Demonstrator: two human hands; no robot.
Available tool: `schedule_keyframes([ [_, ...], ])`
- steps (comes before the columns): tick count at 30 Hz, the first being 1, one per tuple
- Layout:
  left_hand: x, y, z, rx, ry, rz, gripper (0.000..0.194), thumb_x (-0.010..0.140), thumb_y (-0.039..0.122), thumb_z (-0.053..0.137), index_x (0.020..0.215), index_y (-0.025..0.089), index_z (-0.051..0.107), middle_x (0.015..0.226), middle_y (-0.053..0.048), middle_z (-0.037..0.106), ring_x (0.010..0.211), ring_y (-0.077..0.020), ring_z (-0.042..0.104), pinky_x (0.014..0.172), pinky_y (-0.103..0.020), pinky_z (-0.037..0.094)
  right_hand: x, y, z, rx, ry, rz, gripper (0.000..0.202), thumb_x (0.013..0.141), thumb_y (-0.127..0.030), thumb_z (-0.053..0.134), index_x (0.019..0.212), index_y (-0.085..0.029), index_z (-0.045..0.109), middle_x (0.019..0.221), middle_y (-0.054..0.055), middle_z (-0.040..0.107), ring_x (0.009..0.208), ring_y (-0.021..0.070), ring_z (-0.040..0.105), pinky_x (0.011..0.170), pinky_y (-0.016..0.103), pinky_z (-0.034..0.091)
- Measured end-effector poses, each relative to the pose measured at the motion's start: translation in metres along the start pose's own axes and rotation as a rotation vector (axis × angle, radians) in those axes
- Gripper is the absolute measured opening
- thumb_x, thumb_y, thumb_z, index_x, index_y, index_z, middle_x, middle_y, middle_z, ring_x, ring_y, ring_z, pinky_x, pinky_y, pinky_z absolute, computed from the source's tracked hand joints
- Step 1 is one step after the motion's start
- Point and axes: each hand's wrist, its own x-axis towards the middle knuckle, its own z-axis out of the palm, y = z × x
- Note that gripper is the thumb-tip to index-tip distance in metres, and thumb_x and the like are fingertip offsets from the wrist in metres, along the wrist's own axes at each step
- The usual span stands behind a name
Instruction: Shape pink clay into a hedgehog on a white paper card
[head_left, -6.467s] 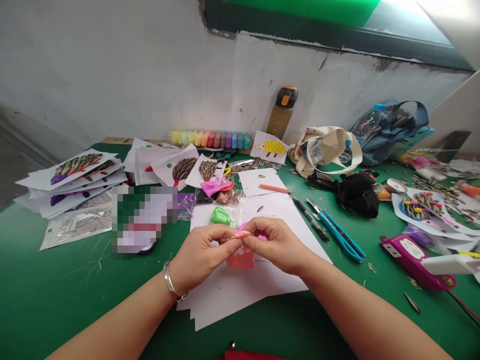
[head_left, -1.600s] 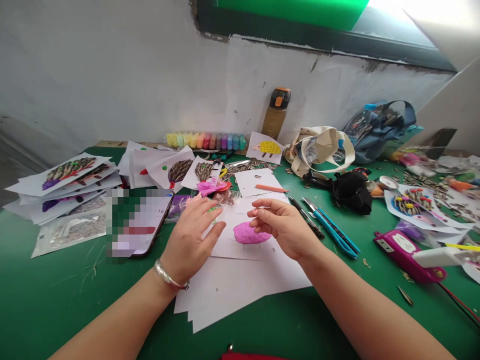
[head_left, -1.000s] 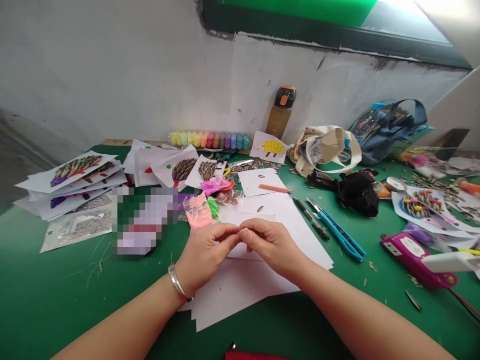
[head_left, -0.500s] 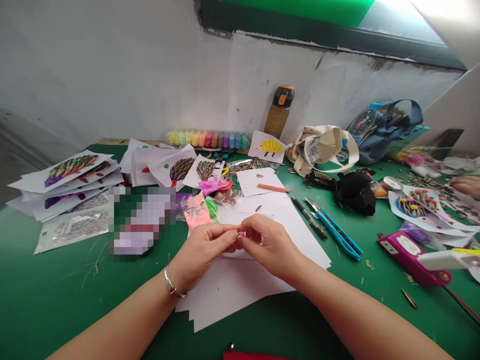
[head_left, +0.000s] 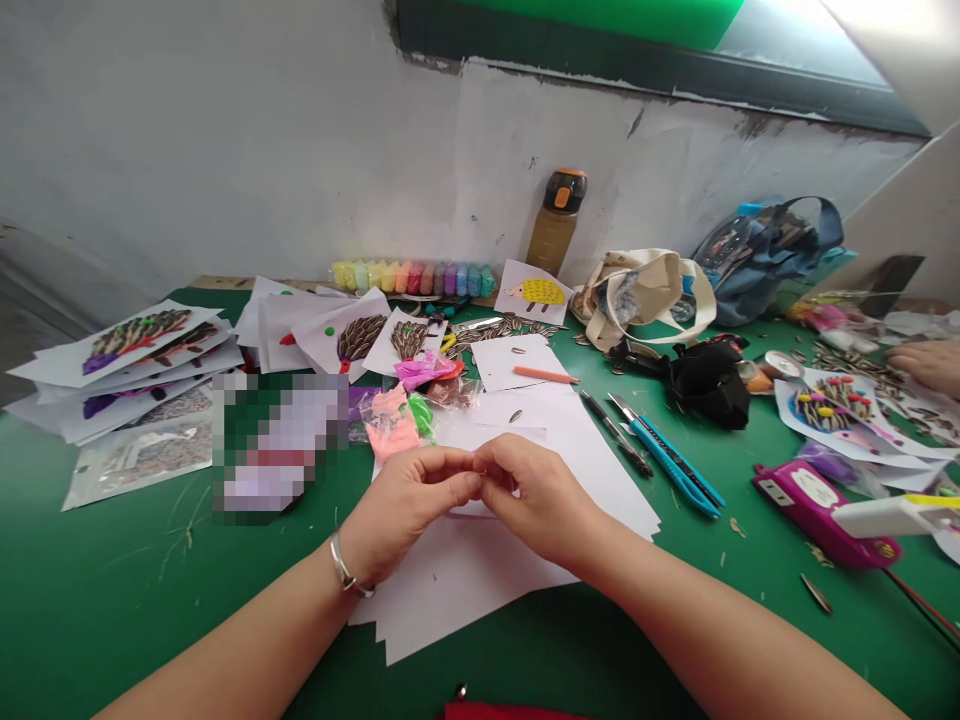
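Observation:
My left hand (head_left: 416, 505) and my right hand (head_left: 536, 495) meet fingertip to fingertip above a stack of white paper (head_left: 457, 590). Both are closed in a pinch, and what lies between the fingertips is too small and hidden to make out. A silver bracelet (head_left: 343, 565) circles my left wrist. Just behind the hands are a salmon-pink lump of clay (head_left: 391, 425), green clay (head_left: 421, 415) and bright pink clay (head_left: 424, 370). One sunflower seed (head_left: 515, 416) lies on the paper, and an orange stick (head_left: 545, 375) rests farther back.
Blue cutter (head_left: 667, 450) and pen (head_left: 616, 432) lie right of the paper. Seed pictures (head_left: 142, 340) are stacked at left. A bottle (head_left: 555, 225), cloth bag (head_left: 637, 300) and black object (head_left: 709, 385) stand behind. A magenta glue gun (head_left: 817, 510) and another person's hand (head_left: 926, 365) are at right.
The pink bit seen between my fingers earlier is now mostly hidden by them. My fingertips have shifted slightly; both hands stay together over the paper.

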Motion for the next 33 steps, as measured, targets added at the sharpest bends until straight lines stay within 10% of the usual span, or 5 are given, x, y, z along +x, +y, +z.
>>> schedule_keyframes([
  [18,0.0,-0.003,-0.003,-0.176,-0.041,-0.076,0.032,0.073,0.043,0.084,0.085,0.014,0.076,0.082,-0.005,0.07,0.074,-0.0144,0.06,0.073,-0.028,0.048,0.0,-0.003,-0.015,-0.07,-0.129,-0.047,0.012,0.089,-0.027,0.067,0.097,-0.023,0.059,0.086,0.001,0.064,0.074,0.0147,0.057,0.066,0.027,0.041],
  [33,0.001,-0.002,-0.004,-0.117,-0.006,-0.057,0.035,0.073,0.043,0.084,0.097,0.017,0.078,0.09,-0.007,0.073,0.08,-0.0162,0.061,0.078,-0.031,0.048,0.006,-0.002,-0.014,0.256,-0.104,0.194,0.012,0.089,-0.023,0.057,0.081,-0.023,0.066,0.08,-0.001,0.072,0.077,0.0153,0.064,0.066,0.026,0.046],
])
